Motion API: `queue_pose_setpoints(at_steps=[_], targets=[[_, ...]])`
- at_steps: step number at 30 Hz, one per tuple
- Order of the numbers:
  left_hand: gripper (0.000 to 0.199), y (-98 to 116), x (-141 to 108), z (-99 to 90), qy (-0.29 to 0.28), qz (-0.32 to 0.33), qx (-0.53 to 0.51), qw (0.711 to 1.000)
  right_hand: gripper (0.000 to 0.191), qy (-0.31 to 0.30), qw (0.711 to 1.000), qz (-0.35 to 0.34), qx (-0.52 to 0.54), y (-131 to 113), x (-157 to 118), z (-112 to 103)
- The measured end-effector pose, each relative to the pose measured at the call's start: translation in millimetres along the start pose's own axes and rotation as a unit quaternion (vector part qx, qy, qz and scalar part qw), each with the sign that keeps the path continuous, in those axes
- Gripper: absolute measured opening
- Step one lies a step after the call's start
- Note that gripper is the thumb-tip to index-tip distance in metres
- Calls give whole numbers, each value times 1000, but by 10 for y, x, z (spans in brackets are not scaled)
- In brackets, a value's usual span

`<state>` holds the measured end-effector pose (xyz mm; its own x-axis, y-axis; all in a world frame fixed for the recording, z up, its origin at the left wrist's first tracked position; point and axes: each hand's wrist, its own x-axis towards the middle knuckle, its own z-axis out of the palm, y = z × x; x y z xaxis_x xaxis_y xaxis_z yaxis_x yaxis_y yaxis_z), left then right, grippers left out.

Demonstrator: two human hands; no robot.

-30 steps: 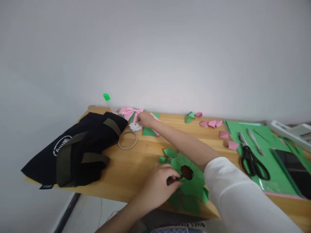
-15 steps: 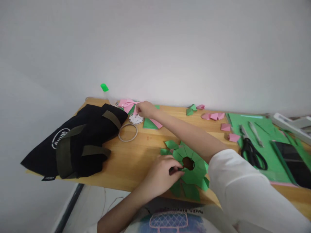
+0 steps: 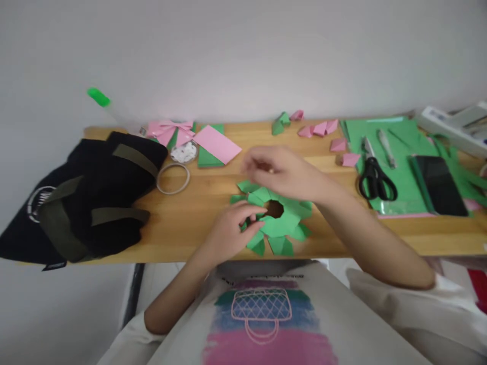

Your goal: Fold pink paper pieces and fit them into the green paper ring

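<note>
Against a pale grey wall (image 3: 243, 61), a light wooden tabletop (image 3: 198, 218) carries a green folded-paper ring with pointed petals (image 3: 287, 223), lying near the front edge. The person's left hand (image 3: 229, 229) pinches the ring's inner rim between thumb and forefinger. The right hand (image 3: 279, 170), blurred and curled, hovers over its far side; whether that grip holds anything cannot be told. Black-handled metal scissors (image 3: 375, 180) lie on green paper sheets (image 3: 403, 190) at right.
</note>
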<state>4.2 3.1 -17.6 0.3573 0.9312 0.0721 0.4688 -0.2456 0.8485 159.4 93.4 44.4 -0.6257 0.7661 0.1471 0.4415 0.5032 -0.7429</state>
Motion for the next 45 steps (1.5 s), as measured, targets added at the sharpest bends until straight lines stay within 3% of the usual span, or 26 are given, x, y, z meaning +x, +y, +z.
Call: queue_pose_setpoints(at_steps=[2,4,7,15,22,30,37,40,45], targets=[[17,-25,-1,-6,-5,28,18,999,16,34,998,55,25,86,-501,46],[14,-35,-6,-16,-4,52,36,998,14,63,997,49,-2,158,-856,167],[11,-18,-14,-37,4,76,67,995,15,95,994,36,-49,223,-1087,351],[12,73,-6,-88,-40,53,122,990,10,69,996,20,-56,314,-1058,377],[10,96,22,-113,-70,-12,74,995,8,67,995,26,-63,315,-1042,419],[5,157,24,-110,-68,-68,40,995,13,79,995,42,-42,310,-1066,432],[3,182,-8,-91,-23,-134,-21,990,15,87,995,52,-22,313,-1082,436],[5,140,-30,-98,-20,-132,-58,989,14,89,995,48,-23,321,-1086,425],[10,49,-73,-150,-14,-70,-81,994,11,102,993,54,-39,366,-1110,372]])
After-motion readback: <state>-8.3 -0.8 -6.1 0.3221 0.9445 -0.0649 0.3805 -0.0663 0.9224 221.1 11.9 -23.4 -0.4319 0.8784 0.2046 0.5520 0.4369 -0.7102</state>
